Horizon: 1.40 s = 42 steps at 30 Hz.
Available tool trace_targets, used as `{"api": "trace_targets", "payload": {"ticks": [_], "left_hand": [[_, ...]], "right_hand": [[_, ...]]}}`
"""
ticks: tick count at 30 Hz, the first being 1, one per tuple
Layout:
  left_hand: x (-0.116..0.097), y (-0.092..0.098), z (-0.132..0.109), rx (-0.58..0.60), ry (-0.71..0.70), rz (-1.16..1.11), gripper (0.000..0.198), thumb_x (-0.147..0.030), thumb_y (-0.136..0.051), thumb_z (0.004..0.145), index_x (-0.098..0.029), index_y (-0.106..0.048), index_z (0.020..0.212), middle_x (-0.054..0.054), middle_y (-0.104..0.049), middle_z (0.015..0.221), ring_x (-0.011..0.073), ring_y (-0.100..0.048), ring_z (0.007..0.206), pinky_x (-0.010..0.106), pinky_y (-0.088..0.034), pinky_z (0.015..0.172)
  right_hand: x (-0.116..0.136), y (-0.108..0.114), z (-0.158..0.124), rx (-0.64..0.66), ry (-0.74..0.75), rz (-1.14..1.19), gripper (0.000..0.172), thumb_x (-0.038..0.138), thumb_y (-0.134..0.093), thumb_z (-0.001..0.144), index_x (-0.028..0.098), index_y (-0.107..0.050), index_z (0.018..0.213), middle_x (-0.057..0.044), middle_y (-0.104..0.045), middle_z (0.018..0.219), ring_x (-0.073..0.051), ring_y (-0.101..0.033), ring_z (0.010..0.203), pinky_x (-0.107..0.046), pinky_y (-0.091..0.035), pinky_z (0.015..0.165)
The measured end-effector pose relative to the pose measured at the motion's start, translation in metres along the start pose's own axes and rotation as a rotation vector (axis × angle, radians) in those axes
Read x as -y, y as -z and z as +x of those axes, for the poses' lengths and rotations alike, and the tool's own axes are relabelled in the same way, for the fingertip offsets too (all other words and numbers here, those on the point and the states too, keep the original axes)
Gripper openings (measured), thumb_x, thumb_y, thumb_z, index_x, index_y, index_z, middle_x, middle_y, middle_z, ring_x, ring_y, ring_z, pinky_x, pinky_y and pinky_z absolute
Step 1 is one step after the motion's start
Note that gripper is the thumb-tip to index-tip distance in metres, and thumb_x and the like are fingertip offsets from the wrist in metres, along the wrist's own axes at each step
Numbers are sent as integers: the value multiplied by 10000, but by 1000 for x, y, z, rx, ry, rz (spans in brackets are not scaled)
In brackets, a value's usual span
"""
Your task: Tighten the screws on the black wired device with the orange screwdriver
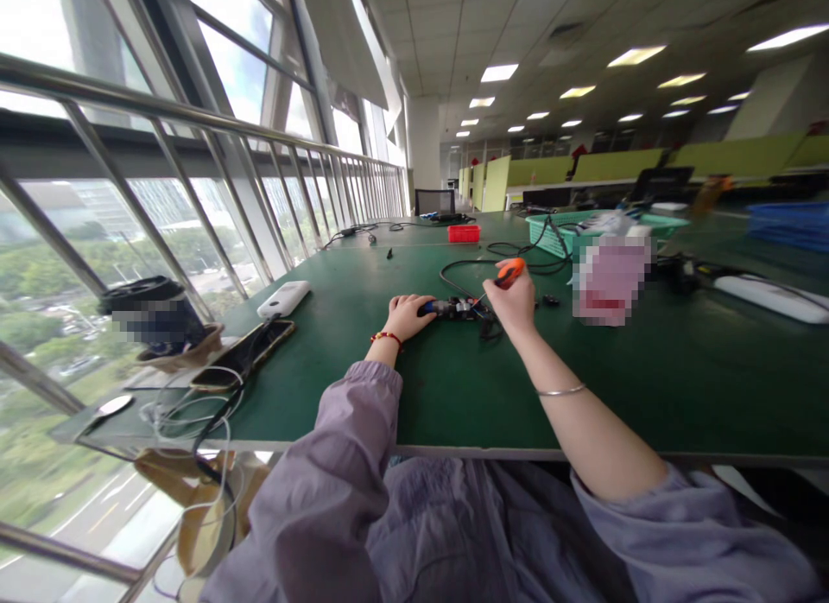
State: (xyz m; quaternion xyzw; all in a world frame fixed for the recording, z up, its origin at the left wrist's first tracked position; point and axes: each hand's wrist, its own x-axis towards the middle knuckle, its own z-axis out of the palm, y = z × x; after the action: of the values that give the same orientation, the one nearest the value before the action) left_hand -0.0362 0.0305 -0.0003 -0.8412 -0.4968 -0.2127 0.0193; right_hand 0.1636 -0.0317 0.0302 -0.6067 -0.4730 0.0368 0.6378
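My left hand (407, 316) lies on the green table (389, 387) with its fingers closed on the left end of a small black device (453, 308) that has a cable attached. My right hand (515, 302) is wrapped round an orange-handled screwdriver (510, 271), held upright over the right end of the device. A black cable (463, 270) loops away from the device toward the back of the table.
A phone (249, 352), a white power bank (283, 298) and tangled cables lie at the left edge by the window railing. A red box (464, 233), a green basket (557, 231) and a white object (770, 296) sit farther back and right.
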Motion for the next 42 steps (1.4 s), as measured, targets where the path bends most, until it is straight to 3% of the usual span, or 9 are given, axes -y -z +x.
{"api": "trace_targets", "payload": {"ticks": [3, 9, 14, 21, 25, 29, 33, 38, 42], "left_hand": [[0, 0, 0, 0, -1, -5, 383, -416, -517, 846, -297, -582, 1205, 30, -620, 1169, 240, -473, 1165, 418, -227, 1058], [-1, 1, 0, 10, 5, -6, 385, -421, -511, 847, -302, -578, 1207, 30, -621, 1158, 238, -468, 1167, 417, -228, 1057], [-1, 0, 0, 3, 2, -11, 382, -417, -507, 847, -300, -580, 1203, 27, -619, 1162, 236, -470, 1166, 419, -224, 1062], [-2, 1, -1, 11, 12, -3, 379, -423, -502, 847, -317, -571, 1203, 16, -614, 1176, 231, -464, 1171, 414, -222, 1063], [-2, 1, -1, 12, 9, -5, 380, -424, -499, 849, -312, -568, 1205, 16, -615, 1173, 226, -464, 1169, 411, -214, 1068], [-1, 1, -1, 6, 11, -3, 387, -422, -510, 845, -310, -565, 1211, 15, -615, 1182, 219, -459, 1178, 405, -209, 1071], [-2, 1, -1, 3, 11, -14, 392, -463, -488, 862, -298, -572, 1207, 25, -616, 1186, 221, -465, 1179, 417, -214, 1072], [-12, 2, -2, -51, 30, 64, 378, -461, -374, 926, -293, -604, 1173, 49, -629, 1155, 242, -484, 1167, 505, -71, 1119], [-22, -2, -1, -125, -30, 130, 398, -386, -367, 941, -267, -511, 1292, 62, -557, 1283, 232, -447, 1230, 459, -20, 1150]], "right_hand": [[2, 2, -1, -21, -49, -48, 430, 358, -606, 607, 232, -520, 1009, 7, -558, 733, -191, -528, 655, -326, -427, 632], [0, 0, 1, -14, -40, 57, 162, 348, -532, 666, 212, -552, 751, -2, -553, 677, -172, -522, 641, -311, -428, 653], [0, -3, 0, -34, 108, 51, 371, 295, -596, 596, 206, -512, 946, 1, -547, 783, -163, -521, 681, -302, -432, 667], [3, 4, -3, -98, -11, -58, 285, 497, -572, 683, 228, -526, 768, -4, -548, 682, -186, -524, 660, -297, -406, 631], [1, 1, -1, -49, -9, 11, 146, 346, -538, 683, 222, -536, 760, -2, -556, 681, -173, -526, 646, -294, -422, 648], [-1, 0, 2, -30, 26, 73, 370, 297, -574, 609, 218, -515, 965, 8, -554, 780, -157, -523, 654, -297, -439, 677], [0, 2, 2, -76, 37, 48, 293, 426, -585, 640, 215, -557, 841, -25, -574, 814, -187, -542, 749, -319, -436, 730], [-2, -1, 2, -23, -63, 41, 177, 348, -552, 652, 213, -592, 760, -4, -563, 654, -180, -533, 644, -304, -434, 658], [-9, -4, 6, -5, -3, 106, 476, 328, -599, 590, 202, -572, 1048, 23, -567, 696, -161, -530, 619, -280, -434, 626]]}}
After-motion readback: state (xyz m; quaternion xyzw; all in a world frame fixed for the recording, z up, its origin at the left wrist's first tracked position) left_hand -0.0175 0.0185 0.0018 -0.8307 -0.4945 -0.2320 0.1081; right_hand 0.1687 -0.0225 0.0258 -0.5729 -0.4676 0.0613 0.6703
